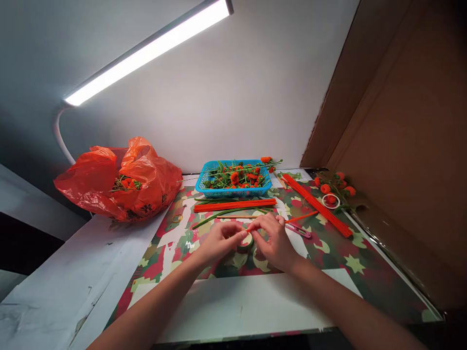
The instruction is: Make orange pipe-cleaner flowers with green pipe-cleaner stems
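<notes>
An orange pipe cleaner (302, 217) runs through my right hand (272, 238), and its far end sticks out to the right. My left hand (224, 239) pinches the near end of the same stem, its fingertips almost meeting those of the right. Below the hands lies a roll of green tape (245, 243), partly covered by them. A pink craft knife (298, 230) rests just right of my right hand. Behind the hands are a thin wooden stick (235, 217), green pipe cleaners (209, 221) and a bundle of orange pipe cleaners (233, 205).
A blue basket (233, 192) of orange flowers with green stems stands against the wall. At left sits a red plastic bag (153, 180) under a lit lamp (153, 51). Another orange bundle (321, 209) lies right, near orange flowers (325, 189) beside a cardboard panel (408, 116).
</notes>
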`<action>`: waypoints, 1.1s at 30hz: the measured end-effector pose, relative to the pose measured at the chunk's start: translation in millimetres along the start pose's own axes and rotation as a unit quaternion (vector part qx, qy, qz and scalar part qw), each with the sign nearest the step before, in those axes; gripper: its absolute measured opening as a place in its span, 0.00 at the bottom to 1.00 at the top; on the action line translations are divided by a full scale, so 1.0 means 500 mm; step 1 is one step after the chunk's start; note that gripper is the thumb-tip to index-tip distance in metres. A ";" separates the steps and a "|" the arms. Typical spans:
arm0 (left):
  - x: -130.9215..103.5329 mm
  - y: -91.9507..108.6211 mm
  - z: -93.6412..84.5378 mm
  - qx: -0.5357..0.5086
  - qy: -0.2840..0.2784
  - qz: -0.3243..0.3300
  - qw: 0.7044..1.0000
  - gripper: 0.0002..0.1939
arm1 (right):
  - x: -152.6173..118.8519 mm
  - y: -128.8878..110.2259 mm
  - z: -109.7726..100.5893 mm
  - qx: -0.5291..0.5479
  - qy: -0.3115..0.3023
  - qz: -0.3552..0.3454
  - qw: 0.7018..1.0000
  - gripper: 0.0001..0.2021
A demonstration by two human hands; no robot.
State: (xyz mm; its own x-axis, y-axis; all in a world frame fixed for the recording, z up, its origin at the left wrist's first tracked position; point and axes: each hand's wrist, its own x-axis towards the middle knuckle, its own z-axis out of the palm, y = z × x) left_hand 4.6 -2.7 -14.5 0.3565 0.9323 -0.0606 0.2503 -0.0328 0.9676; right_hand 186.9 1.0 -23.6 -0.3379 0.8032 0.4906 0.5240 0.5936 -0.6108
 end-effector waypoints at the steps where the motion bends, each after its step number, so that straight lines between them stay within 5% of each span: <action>1: -0.002 0.000 0.000 0.084 0.034 0.058 0.994 0.13 | 0.000 0.000 0.000 0.007 0.003 0.017 1.000 0.05; 7: -0.004 -0.020 0.009 0.383 0.173 0.295 0.858 0.05 | 0.004 0.001 -0.001 0.030 -0.012 0.083 0.996 0.05; 12: 0.000 -0.021 0.006 0.475 0.202 0.379 0.768 0.06 | 0.007 0.015 -0.002 0.107 -0.104 0.113 0.982 0.09; 15: 0.001 -0.021 0.003 0.507 0.192 0.400 0.739 0.07 | 0.011 0.020 -0.007 0.145 -0.135 0.116 0.973 0.17; 18: 0.001 -0.023 0.002 0.503 0.176 0.407 0.742 0.07 | 0.014 0.015 -0.013 0.139 -0.140 0.106 0.975 0.18; 33: -0.003 -0.026 0.004 0.404 0.120 0.310 0.852 0.07 | 0.004 0.014 -0.007 0.048 -0.163 0.047 0.984 0.10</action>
State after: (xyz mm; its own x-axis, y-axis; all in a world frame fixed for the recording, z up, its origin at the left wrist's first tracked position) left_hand 2.7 -4.6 -27.3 0.4748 0.6898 0.5467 0.6542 -0.6921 0.3051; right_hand 192.6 6.6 -24.7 -0.5326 0.8188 0.2143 0.4935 0.5062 -0.7073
